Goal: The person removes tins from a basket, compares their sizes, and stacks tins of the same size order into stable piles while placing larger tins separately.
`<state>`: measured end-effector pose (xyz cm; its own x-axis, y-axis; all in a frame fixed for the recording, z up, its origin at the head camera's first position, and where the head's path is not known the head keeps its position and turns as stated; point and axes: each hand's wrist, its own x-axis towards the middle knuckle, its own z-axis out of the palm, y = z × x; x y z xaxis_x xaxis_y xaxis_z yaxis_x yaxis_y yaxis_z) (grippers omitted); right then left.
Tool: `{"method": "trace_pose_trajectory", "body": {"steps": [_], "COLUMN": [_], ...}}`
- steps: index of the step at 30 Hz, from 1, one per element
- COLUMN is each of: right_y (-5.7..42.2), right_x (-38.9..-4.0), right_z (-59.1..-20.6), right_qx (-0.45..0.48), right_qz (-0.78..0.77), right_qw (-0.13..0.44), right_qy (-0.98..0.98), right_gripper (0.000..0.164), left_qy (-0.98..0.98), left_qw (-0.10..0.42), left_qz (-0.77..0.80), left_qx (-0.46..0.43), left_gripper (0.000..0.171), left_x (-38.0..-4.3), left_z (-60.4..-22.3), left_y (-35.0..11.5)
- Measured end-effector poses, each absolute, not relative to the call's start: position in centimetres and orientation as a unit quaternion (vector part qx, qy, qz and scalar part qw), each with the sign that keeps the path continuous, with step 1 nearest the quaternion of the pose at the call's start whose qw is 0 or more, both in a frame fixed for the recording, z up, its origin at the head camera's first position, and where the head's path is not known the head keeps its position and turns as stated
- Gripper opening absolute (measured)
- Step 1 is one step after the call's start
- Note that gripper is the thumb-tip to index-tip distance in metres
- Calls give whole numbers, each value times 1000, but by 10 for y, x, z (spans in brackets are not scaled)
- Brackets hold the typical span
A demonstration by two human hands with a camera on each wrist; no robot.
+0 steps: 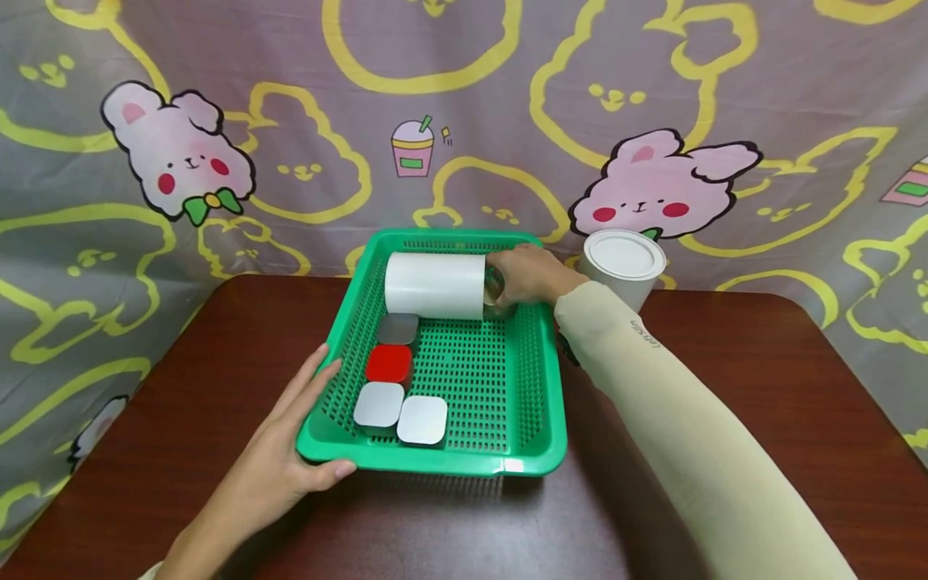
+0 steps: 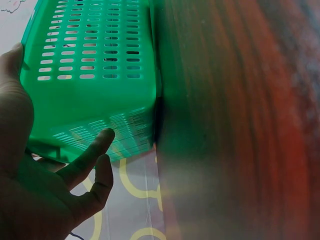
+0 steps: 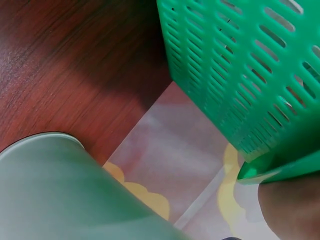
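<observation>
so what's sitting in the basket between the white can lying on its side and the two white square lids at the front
In the head view, a grey square lid and then a red one lie in a line between the white can and the two white lids in the green basket.

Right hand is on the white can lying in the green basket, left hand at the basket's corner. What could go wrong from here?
1. The white can lies on its side at the back of the green basket; it might roll onto the small square tins once the right hand lets go.
2. The left hand only presses the near corner with straight fingers, so the basket may slide.
3. The right sleeve passes close to the upright can and could knock it.
</observation>
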<state>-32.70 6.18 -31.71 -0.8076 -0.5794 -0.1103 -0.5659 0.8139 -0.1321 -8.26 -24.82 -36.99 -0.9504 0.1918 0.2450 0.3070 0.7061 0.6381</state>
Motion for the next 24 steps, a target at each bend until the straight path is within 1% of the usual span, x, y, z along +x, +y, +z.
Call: {"method": "trace_pose_trajectory", "body": {"steps": [3,9,16,20,24], "right_y": [61,61,62,64,66], "right_x": [-327,-328,-327,-325,-324], "right_z": [-316,-317,-317,-317,-316], "right_qx": [-303,-299,-303,-309,-318], "right_qz": [-35,-31,-45,-54,-60], "right_qw": [75,90,79,68,56], "right_qy": [949,949,949,947,945], "right_gripper": [35,32,29,32,41], "left_qy": [-920,-918,-920,-921,-922], "left_qw": [80,80,76,78,81], "left_qz": [-359,-363,-359,-356,-353], "left_qx": [-135,-137,-134,-136,-136], "left_gripper": [110,110,112,113,113], "left_x": [-83,-82,-82,-82,-83], "left_z": [-370,-369,-369,-369,-368], "left_y": [-248,-247,-247,-247,-247]}}
